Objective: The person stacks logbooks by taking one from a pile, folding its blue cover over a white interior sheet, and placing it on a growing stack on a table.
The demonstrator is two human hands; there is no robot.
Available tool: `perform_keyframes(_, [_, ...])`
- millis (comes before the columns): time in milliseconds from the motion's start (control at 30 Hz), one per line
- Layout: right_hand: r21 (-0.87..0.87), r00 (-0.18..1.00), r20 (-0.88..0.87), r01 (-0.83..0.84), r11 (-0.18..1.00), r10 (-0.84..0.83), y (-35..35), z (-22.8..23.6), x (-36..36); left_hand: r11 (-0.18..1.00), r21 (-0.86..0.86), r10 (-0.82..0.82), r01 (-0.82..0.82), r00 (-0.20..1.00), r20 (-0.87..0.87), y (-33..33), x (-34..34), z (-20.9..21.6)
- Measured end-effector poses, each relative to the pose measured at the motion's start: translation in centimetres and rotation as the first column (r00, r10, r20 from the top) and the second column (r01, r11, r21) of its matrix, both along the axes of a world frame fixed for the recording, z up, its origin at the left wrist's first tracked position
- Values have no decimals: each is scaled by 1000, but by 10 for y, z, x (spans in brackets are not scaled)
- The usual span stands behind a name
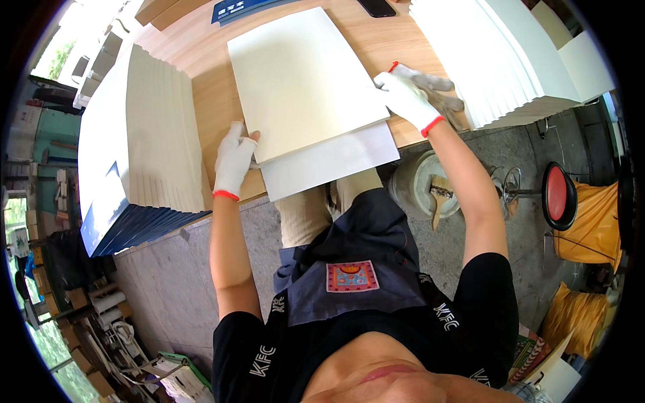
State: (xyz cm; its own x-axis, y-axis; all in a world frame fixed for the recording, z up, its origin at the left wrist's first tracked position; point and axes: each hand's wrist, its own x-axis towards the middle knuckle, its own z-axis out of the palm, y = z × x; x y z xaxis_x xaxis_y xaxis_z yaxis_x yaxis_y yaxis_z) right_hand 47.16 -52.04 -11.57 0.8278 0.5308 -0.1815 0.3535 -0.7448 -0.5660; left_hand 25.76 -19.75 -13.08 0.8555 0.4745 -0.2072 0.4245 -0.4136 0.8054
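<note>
A cream paper pad (302,80) lies on the wooden table in front of me, a little askew. From under its near edge a white sheet (329,164) sticks out past the table's edge. My left hand (232,161), in a white glove with a red cuff, is closed on the pad's near left corner, a bare fingertip showing on top. On the right side my right hand (406,99), gloved the same way, grips the pad's edge with its thumb side; its other fingers are partly hidden. Beside it lies a loose grey-white glove (437,87).
Tall paper stacks stand at the left (161,127) and right (484,60), the left one with blue covers. Beyond the pad lie a blue booklet (242,9) and a phone (377,7). Below the table edge a bucket (410,181) holds a brush (440,195); a red-seated stool (556,195) stands right.
</note>
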Motion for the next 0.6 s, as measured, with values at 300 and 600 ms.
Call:
perform_keyframes(300, [-76, 831, 553, -21, 997, 59, -35, -17, -72, 655, 754, -197, 57, 976, 97, -52, -67, -4])
perform_keyframes(600, [-29, 834, 550, -26, 999, 37, -30, -35, -81, 654, 751, -200, 91, 978, 55, -51, -68, -9])
